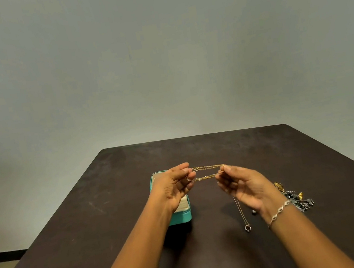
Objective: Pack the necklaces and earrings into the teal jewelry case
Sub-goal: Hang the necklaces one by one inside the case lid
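1. Two bare forearms rise from the bottom edge of the frame and meet over the middle of the dark brown bench (91, 216).
2. On the right wrist sits a silver link bracelet (278, 211).
3. Centre-left of the frame, the left hand (175, 185) is raised above the bench, palm turned inward. Its fingers (189, 175) are drawn narrow, pinching the left end of a gold necklace (207, 172).
4. Centre-right, the right hand (246, 185) faces it, and its fingers (225, 169) pinch the other end of the same chain.
5. Between the two hands the gold necklace is stretched as a doubled loop, two near-level strands one above the other, clear of the bench.
6. Below and behind the left hand, the teal jewelry case (184, 216) stands on the bench. Cream lining shows at its open top, and the hand and wrist cover most of it.
7. Lower right of centre, a thin silver necklace (242, 216) lies on the bench with a small ring pendant at its near end. Just beside it is a tiny pale stud (254, 212).
8. Further right, partly behind the right wrist, lies a heap of earrings (298, 200), gold and dark silver. The pieces are too tangled to count.
9. A plain grey wall (159, 55) fills the upper half of the frame.
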### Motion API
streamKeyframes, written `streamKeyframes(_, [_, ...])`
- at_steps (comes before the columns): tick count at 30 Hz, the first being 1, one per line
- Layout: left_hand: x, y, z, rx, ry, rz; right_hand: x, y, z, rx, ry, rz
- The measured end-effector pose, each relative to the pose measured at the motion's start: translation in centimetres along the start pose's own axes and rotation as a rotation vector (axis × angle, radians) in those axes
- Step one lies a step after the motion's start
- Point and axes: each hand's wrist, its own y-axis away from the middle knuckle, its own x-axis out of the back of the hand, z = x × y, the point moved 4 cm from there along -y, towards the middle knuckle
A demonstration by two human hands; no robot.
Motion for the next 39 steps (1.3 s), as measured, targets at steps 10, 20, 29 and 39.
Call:
streamKeyframes(10, [1.4,-1.2,0.9,-0.087,-0.186,-0.036,-7.0,-1.9,-6.8,0.257,0.919,-0.037])
streamKeyframes(20, [9.0,-5.5,3.4,-0.337,-0.682,0.420,-10.4,-4.5,-8.9,0.383,1.515,-0.120])
streamKeyframes(29, [11.5,-8.9,0.3,-0.146,-0.833,0.419,-11.7,-5.7,-7.6,0.487,1.662,-0.204])
streamKeyframes(39, [11.2,-9.5,-0.5,-0.149,-0.981,0.327,-11.7,-6.6,-5.5,0.482,1.669,-0.253])
